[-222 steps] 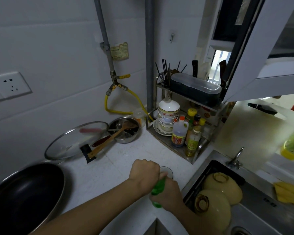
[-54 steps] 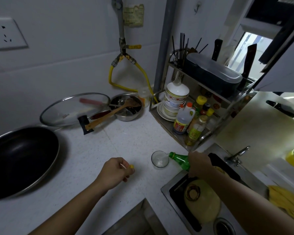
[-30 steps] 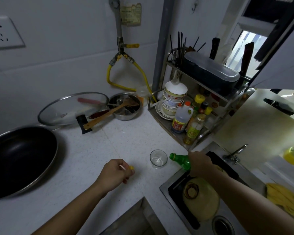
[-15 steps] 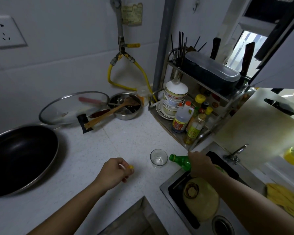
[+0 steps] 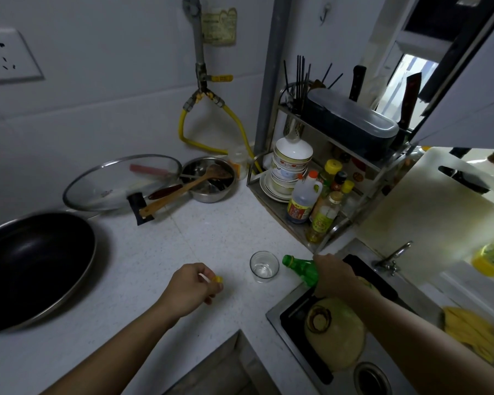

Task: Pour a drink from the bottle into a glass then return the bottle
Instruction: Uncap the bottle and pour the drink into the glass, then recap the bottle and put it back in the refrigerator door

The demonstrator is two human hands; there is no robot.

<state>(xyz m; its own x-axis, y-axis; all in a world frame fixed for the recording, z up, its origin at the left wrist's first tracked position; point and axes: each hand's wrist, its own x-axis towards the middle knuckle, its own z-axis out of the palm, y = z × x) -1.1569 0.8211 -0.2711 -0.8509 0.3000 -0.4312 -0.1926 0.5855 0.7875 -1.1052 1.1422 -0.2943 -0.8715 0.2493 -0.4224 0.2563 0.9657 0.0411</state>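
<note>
A small clear glass (image 5: 264, 266) stands upright on the white speckled counter (image 5: 211, 240). My right hand (image 5: 332, 276) grips a green plastic bottle (image 5: 301, 269), tilted with its uncapped mouth pointing left, just beside the glass rim. Whether liquid is flowing cannot be told. My left hand (image 5: 191, 289) rests on the counter left of the glass, fingers closed on the yellow bottle cap (image 5: 218, 279).
A black wok (image 5: 32, 266) sits at the left. A glass lid (image 5: 120, 181), a steel bowl (image 5: 208, 179) with a wooden spatula lie at the back. A metal rack (image 5: 325, 195) holds bowls and sauce bottles. The sink (image 5: 340, 332) at right holds upturned bowls.
Almost nothing has moved in the last second: the bottle stays tilted at the glass and my left hand keeps the cap. Far earlier, both hands were on the bottle.
</note>
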